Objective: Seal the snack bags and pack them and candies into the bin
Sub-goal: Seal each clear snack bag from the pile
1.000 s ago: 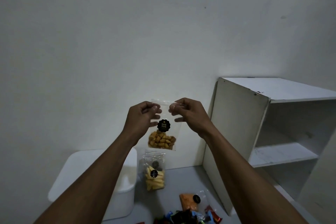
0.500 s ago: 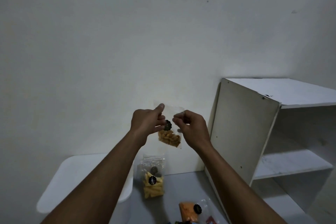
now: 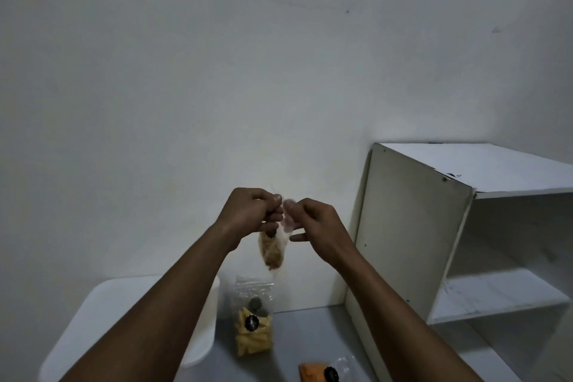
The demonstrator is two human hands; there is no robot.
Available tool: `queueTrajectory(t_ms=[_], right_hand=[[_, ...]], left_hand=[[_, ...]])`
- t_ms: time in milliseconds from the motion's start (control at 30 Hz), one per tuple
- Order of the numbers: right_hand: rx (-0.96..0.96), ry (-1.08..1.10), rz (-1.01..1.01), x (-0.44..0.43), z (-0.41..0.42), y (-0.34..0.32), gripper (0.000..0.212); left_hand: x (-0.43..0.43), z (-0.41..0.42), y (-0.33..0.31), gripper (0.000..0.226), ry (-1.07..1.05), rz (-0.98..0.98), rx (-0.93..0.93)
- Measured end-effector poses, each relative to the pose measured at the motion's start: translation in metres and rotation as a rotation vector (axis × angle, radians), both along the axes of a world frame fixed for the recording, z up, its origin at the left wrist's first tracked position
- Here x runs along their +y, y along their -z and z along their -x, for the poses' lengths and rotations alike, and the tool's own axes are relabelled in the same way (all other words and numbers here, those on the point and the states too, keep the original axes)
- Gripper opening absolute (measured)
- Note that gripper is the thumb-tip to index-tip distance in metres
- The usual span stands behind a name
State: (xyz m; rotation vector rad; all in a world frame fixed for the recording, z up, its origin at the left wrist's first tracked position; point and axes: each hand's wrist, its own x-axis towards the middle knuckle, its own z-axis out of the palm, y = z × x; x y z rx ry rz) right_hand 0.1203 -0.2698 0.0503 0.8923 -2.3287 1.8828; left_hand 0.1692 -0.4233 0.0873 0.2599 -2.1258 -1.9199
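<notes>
I hold a small clear snack bag of brown pieces (image 3: 273, 253) up in front of the wall, seen nearly edge-on. My left hand (image 3: 251, 214) grips its top from the left. My right hand (image 3: 313, 222) pinches the top edge from the right, its lower fingers spread. Below, a clear bag of yellow sticks with a black sticker (image 3: 253, 324) leans upright against the white bin (image 3: 203, 341). A bag with orange contents (image 3: 316, 374) lies at the bottom edge. The bin is mostly hidden behind my left forearm.
A white open shelf unit (image 3: 418, 226) stands at the right, its side panel close to my right arm. A plain white wall fills the view behind. The surface below is grey.
The brown snack bag has turned from facing me to nearly edge-on, and both hands have closed in on its top. The view has tilted up, so the candies have left the frame.
</notes>
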Motion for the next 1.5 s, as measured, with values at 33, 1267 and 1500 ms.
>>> queueTrajectory(t_ms=[33,1267,1500], right_hand=[[-0.07,-0.031,0.038,0.001,0.0,-0.006,0.048],[-0.276,0.107,0.111,0.029,0.026,0.082,0.012],[-0.292,0.238,-0.118,0.042,0.08,0.16,0.008]], left_hand=[[0.0,0.0,0.0,0.023,0.027,0.052,0.0],[0.012,0.01,0.134,0.02,0.109,-0.075,-0.253],[0.031,0.067,0.206,0.015,-0.036,-0.094,-0.265]])
